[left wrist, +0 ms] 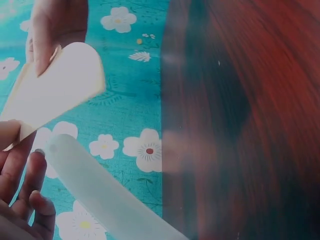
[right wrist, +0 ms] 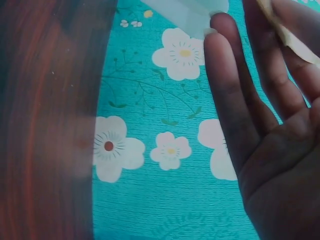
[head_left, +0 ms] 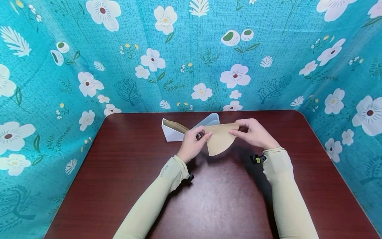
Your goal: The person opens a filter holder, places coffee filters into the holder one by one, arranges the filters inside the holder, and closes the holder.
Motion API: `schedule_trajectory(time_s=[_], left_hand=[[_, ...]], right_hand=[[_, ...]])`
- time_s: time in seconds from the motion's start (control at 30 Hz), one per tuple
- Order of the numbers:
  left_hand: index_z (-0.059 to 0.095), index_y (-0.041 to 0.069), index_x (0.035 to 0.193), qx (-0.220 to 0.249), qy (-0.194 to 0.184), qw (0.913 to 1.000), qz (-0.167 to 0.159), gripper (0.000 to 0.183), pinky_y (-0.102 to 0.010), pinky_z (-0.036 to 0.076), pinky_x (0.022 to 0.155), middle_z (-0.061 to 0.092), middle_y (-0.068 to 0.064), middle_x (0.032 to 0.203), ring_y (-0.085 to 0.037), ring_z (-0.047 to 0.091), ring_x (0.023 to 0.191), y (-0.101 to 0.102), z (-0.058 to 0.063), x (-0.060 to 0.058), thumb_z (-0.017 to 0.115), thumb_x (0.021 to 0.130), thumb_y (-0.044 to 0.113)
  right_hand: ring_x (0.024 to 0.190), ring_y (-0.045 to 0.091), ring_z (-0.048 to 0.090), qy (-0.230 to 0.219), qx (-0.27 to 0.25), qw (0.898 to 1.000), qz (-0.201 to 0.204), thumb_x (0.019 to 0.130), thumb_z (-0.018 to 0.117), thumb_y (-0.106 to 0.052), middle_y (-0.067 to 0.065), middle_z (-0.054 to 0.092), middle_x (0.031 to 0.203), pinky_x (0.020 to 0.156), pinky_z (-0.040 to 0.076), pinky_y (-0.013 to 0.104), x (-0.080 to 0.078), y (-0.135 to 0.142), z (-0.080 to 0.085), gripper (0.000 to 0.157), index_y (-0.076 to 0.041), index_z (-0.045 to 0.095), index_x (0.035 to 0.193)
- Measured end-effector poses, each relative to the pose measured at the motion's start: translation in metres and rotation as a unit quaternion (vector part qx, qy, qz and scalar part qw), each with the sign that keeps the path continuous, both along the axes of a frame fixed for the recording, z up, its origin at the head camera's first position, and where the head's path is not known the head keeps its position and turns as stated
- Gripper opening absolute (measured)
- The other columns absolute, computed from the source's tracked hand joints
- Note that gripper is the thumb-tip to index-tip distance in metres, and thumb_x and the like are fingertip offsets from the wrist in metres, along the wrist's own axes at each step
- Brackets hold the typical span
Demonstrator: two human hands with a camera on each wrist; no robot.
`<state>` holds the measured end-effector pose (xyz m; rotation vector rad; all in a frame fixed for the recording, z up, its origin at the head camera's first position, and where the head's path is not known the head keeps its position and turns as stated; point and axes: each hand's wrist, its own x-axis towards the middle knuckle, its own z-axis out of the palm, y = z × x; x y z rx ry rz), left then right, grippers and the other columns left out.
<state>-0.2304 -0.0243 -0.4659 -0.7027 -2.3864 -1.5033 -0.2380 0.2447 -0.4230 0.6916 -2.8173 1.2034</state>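
My left hand point(head_left: 192, 144) and right hand point(head_left: 256, 133) each pinch the paper point(head_left: 220, 137) near its upper corners; pulling apart too hard might tear it, squeezing might crease it.

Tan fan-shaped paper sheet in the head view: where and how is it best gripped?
The tan fan-shaped paper sheet is likely best pinched at its two upper corners, left hand from its left, right hand from its right: the top edge runs nearly straight between them, and the curved lower edge hangs free.
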Motion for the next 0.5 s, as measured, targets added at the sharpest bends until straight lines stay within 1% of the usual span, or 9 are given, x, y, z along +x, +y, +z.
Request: schedule_trajectory(time_s=[0.13, 0.2, 0.3, 0.37, 0.43, 0.5], left_hand=[[0.058, 0.01, 0.079, 0.025, -0.009, 0.9996, 0.008, 0.028, -0.041, 0.047, 0.065, 0.063, -0.003, 0.076, -0.012, 0.052, 0.07, -0.0001, -0.0006, -0.0006, 0.072, 0.099, 0.023], [0.058, 0.009, 0.079, 0.034, -0.014, 0.9993, 0.009, 0.029, -0.045, 0.048, 0.066, 0.063, -0.004, 0.077, -0.012, 0.052, 0.071, -0.0002, -0.0006, -0.0006, 0.072, 0.099, 0.023], [0.065, 0.01, 0.086, 0.039, -0.018, 0.9991, 0.007, 0.021, -0.041, 0.047, 0.063, 0.064, -0.003, 0.077, -0.013, 0.052, 0.069, -0.0005, 0.0003, -0.0003, 0.072, 0.099, 0.026], [0.071, 0.012, 0.095, 0.041, -0.019, 0.999, 0.005, 0.016, -0.034, 0.045, 0.062, 0.066, -0.002, 0.08, -0.013, 0.053, 0.069, -0.001, 0.0012, -0.0002, 0.073, 0.099, 0.027], [0.075, 0.014, 0.103, 0.042, -0.017, 0.999, 0.005, 0.014, -0.027, 0.043, 0.062, 0.069, 0.0, 0.084, -0.012, 0.053, 0.07, -0.0017, 0.0019, -0.0003, 0.073, 0.098, 0.028], [0.076, 0.014, 0.107, 0.042, -0.014, 0.999, 0.005, 0.016, -0.024, 0.042, 0.062, 0.072, 0.0, 0.089, -0.01, 0.054, 0.073, -0.0025, 0.0022, -0.0004, 0.073, 0.098, 0.027]], right_hand=[[0.081, 0.016, 0.063, -0.013, -0.02, 1.0, -0.009, 0.093, 0.079, -0.027, 0.001, 0.075, 0.089, 0.071, 0.052, 0.026, 0.0006, -0.0026, -0.0036, 0.015, -0.014, 0.079, 0.101], [0.081, 0.016, 0.062, -0.023, -0.028, 0.999, -0.007, 0.094, 0.079, -0.027, 0.002, 0.075, 0.089, 0.07, 0.052, 0.027, 0.0012, -0.004, -0.0048, 0.016, -0.012, 0.079, 0.101], [0.078, 0.017, 0.059, -0.023, -0.028, 0.999, -0.003, 0.094, 0.078, -0.027, 0.002, 0.074, 0.085, 0.068, 0.049, 0.027, 0.0023, -0.0058, -0.0045, 0.015, -0.012, 0.079, 0.098], [0.078, 0.018, 0.059, -0.023, -0.026, 0.999, 0.002, 0.094, 0.078, -0.026, 0.001, 0.074, 0.085, 0.068, 0.049, 0.027, 0.0029, -0.0065, -0.0035, 0.014, -0.012, 0.079, 0.099], [0.079, 0.019, 0.06, -0.025, -0.022, 0.999, 0.01, 0.095, 0.078, -0.025, 0.0, 0.075, 0.086, 0.069, 0.049, 0.027, 0.0035, -0.007, -0.0024, 0.014, -0.013, 0.079, 0.102], [0.08, 0.02, 0.062, -0.024, -0.019, 0.999, 0.017, 0.095, 0.077, -0.024, -0.001, 0.076, 0.087, 0.069, 0.05, 0.028, 0.0037, -0.0072, -0.002, 0.015, -0.013, 0.079, 0.105]])
